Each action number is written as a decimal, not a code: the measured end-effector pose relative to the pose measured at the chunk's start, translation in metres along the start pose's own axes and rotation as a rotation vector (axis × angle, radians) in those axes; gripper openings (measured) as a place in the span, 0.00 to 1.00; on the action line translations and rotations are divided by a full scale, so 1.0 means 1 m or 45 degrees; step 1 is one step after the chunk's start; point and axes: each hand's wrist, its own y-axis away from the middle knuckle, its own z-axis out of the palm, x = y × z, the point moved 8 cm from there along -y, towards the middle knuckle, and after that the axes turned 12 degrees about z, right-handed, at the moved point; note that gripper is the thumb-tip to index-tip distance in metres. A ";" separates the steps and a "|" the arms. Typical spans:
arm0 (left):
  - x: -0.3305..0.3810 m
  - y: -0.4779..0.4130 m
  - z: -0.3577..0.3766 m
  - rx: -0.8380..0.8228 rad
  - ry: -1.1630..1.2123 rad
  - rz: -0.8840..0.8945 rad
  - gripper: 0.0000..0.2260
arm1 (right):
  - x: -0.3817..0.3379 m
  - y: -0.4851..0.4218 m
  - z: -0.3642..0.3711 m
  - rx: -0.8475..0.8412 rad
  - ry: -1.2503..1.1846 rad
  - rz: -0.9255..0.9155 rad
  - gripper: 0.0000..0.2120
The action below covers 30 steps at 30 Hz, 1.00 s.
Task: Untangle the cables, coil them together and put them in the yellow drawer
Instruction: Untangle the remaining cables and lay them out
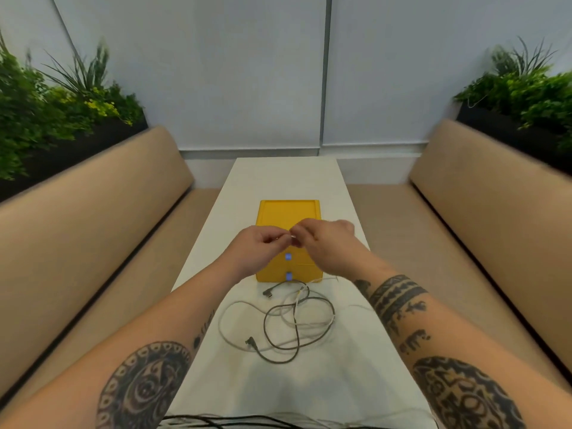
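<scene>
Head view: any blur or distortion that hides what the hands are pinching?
Head view: wide-angle bending curves the benches and smears the plants; left hand and right hand are slightly motion-blurred, so the cable end they pinch is hard to read; the tangled cables on the table look sharp under soft light.

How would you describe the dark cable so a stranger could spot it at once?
Start at the white table between the two tan benches and find the yellow drawer unit on it. On its near side, the dark cable lies tangled with the white cable. It alone is grey-black, with angled plugs.
</scene>
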 end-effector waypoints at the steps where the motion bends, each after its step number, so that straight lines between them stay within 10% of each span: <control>1: 0.003 -0.002 -0.001 0.004 -0.064 0.024 0.09 | -0.003 -0.001 0.004 -0.050 -0.020 0.012 0.16; 4: 0.007 -0.004 -0.010 0.037 -0.100 0.010 0.10 | 0.003 -0.007 0.003 -0.091 -0.345 0.083 0.15; 15: 0.032 -0.008 -0.029 0.000 -1.260 0.196 0.07 | -0.012 -0.008 -0.004 0.295 0.288 0.043 0.15; 24: 0.044 -0.017 -0.016 -0.104 -0.581 0.069 0.12 | -0.008 -0.013 -0.033 0.303 -0.047 -0.073 0.10; 30: 0.051 -0.028 -0.044 -0.085 -0.927 0.155 0.14 | -0.003 -0.012 -0.038 0.146 -0.190 -0.041 0.10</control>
